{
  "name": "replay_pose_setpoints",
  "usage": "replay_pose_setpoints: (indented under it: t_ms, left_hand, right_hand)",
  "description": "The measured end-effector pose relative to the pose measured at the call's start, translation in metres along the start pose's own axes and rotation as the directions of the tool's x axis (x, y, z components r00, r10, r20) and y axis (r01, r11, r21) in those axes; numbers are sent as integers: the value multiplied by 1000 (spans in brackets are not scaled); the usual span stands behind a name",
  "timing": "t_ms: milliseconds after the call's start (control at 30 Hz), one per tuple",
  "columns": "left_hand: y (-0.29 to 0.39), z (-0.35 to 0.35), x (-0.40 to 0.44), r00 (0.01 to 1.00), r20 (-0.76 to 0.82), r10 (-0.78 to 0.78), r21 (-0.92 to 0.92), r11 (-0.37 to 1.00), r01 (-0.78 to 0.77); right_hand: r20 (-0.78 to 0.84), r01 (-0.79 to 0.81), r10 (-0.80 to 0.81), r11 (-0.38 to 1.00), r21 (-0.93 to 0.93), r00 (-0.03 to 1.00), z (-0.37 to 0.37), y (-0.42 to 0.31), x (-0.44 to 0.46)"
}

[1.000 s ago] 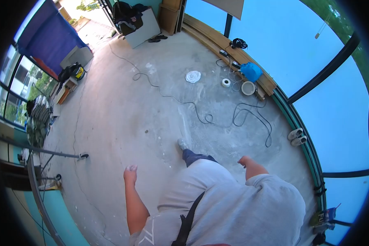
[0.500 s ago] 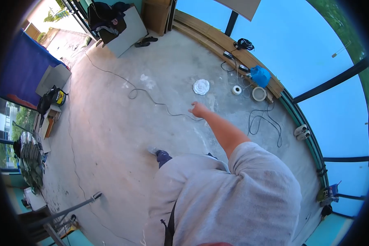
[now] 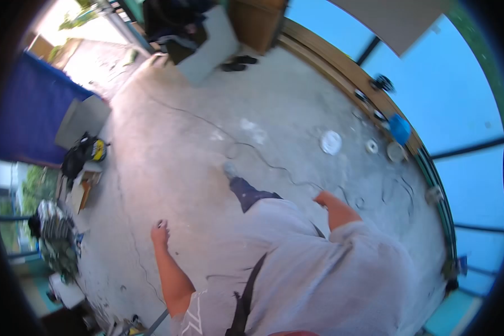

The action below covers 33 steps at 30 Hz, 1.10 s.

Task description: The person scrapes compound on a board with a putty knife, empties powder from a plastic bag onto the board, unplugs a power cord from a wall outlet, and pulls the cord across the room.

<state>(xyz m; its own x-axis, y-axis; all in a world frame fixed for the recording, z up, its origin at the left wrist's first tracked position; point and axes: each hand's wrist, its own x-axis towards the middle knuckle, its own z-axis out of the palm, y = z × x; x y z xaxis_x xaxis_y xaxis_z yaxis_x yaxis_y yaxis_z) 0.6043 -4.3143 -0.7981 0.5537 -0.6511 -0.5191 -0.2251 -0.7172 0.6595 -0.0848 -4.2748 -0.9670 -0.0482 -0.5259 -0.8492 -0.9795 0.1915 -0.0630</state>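
My left hand [image 3: 161,231] hangs low over the concrete floor, its fingers curled in. Whether anything small is inside that hand I cannot make out. On the other side, my right hand [image 3: 322,199] is close to my body, smeared by motion, and its fingers do not show clearly. Nearest to it on the floor runs a dark cable [image 3: 269,162]. Farther ahead lies a round white disc-like item [image 3: 330,143]. A white roll [image 3: 371,146] and a larger pale ring-shaped roll [image 3: 396,152] are to its right.
A wooden beam [image 3: 330,67] along the windows carries a blue bag [image 3: 399,129]. Dark slippers [image 3: 239,63] lie by a leaning board [image 3: 213,45]. At left stand a black bag [image 3: 79,157] and piled clothes [image 3: 56,246]. More cable [image 3: 397,193] lies loosely coiled at right.
My left hand and forearm have come into view. My right hand has drawn back toward my body. One leg is farther forward, and the room's contents have shifted in view, mostly rightward.
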Motion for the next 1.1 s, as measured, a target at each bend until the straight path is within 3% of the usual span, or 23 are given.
replay_pose_setpoints:
  t_ms: [33, 67, 133, 167, 233, 300, 333, 367, 400, 433, 467, 533, 633, 700, 767, 800, 833, 867, 933, 1100]
  left_hand:
    - [11, -3, 30, 1000, -13, 25, 47, 999, -25]
    - [16, -2, 62, 999, -25, 45, 94, 995, -42]
    - [5, 2, 108, 997, 49, -55, 241, 970, 41]
    - [-43, 4, 146, 995, 103, 11, 418, 907, -53]
    - [2, -5, 134, 892, 258, -370, 479, 851, 215]
    - [-4, -21, 146, 841, 258, -475, 424, 838, 344]
    - [-2, -31, 153, 824, 259, -504, 358, 843, 402]
    - [-3, -45, 165, 808, 262, -527, 290, 842, 455]
    - [-28, -60, 179, 845, 332, -419, 383, 879, 285]
    - [-25, -69, 200, 844, 332, -420, 405, 872, 275]
    - [-21, -78, 220, 844, 332, -422, 426, 865, 265]
    - [12, -102, 258, 807, 297, -511, 310, 851, 424]
    - [67, -140, 351, 821, 332, -465, 253, 882, 397]
    - [125, -153, 450, 807, 288, -516, 340, 842, 418]
    - [163, -161, 571, 744, 252, -618, 308, 780, 544]
    - [178, -171, 639, 797, 267, -541, 530, 774, 347]
    - [256, -188, 680, 798, 180, -576, 568, 723, 394]
    - [286, -203, 728, 939, 156, -307, 565, 808, 171]
    - [411, -236, 794, 999, 3, -42, 521, 853, 35]
    - [568, -269, 983, 996, -67, 60, 267, 963, -40]
  right_hand:
    - [204, -57, 59, 998, -13, 977, -15, -13, 31]
    - [192, -28, 13, 997, 74, 981, -17, -15, 53]
    - [238, -419, 347, 797, 436, 907, -114, -103, 38]
    - [222, -386, 317, 795, 468, 922, -154, -142, 60]
    - [192, -333, 273, 763, 554, 943, -225, -205, 106]
    - [86, -184, 163, 856, 483, 983, -299, -274, 185]
    - [-45, 115, -106, 949, 293, 993, -335, -299, 237]
    - [-117, 216, -190, 936, 276, 975, -386, -345, 252]
    - [-188, 314, -272, 917, 248, 944, -438, -392, 266]
    - [-243, 239, -143, 869, 434, 960, -498, -461, 242]
    - [-336, 324, -187, 848, 419, 923, -531, -499, 271]
    - [-506, 484, -261, 790, 377, 822, -585, -575, 322]
    - [-373, 398, -190, 666, 631, 908, -647, -684, 324]
    - [-209, 316, -238, 727, 610, 949, -654, -721, 361]
    - [33, 182, -212, 900, 396, 977, -657, -753, 385]
    - [118, 137, -182, 940, 314, 976, -665, -768, 388]
    - [202, 96, -143, 969, 229, 969, -671, -782, 389]
    - [249, 33, -106, 960, 278, 963, -677, -793, 396]
    - [328, -92, -42, 920, 380, 944, -690, -806, 423]
    - [398, -382, 199, 802, 459, 896, -753, -856, 516]
